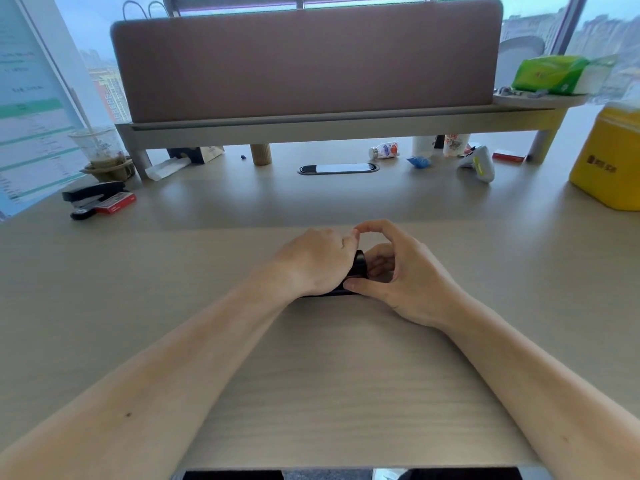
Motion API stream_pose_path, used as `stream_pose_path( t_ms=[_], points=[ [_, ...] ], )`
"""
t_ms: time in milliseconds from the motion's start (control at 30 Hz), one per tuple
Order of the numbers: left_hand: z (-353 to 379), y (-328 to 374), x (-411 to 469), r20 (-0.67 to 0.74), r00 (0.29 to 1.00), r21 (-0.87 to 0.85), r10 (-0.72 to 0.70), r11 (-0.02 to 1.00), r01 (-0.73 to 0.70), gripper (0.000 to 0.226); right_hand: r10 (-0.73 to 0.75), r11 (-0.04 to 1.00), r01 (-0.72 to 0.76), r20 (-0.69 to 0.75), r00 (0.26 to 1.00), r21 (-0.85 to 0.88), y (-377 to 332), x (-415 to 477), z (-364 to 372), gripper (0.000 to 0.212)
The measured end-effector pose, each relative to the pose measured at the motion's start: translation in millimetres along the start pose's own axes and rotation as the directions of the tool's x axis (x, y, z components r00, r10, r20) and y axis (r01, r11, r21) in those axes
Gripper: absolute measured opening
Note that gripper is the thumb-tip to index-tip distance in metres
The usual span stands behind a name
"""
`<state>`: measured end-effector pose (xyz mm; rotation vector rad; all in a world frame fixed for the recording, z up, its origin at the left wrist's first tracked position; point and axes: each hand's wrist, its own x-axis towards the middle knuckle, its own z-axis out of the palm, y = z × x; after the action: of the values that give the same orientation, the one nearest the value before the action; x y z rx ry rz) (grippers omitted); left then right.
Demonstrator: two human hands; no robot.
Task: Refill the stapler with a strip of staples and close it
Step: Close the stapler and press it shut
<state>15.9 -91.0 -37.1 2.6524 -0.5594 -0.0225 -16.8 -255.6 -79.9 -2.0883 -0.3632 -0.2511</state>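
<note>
Both hands sit on the black stapler (pixel 360 265) on the worktop (pixel 242 341): left hand (pixel 317 259) fingers wrapped over it, right hand (pixel 391 271) fingers pinching its end, so hold steady and press slowly.

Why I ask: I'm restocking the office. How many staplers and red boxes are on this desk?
Black staplers: 2 (near stapler, far-left stapler)
Red boxes: 2 (left red box, right red box)
Total: 4
</note>
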Motion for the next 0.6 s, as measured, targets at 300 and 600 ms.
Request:
stream_pose_path(
  t_ms=[300,600],
  points=[
    [2,-4,4,0.021,0.999,0.07,-0.024,0.997,0.023,0.051,-0.012,1.0,0.012,-0.003,1.0,0.001,-1,0,0,0.067],
    [-37,-24,-28,-0.097,0.983,-0.22,0.157,0.96,-0.175,0.028,0.013,0.97,-0.003,0.04,0.999,-0.241,-5,-3,-4,0.07]
  ],
)
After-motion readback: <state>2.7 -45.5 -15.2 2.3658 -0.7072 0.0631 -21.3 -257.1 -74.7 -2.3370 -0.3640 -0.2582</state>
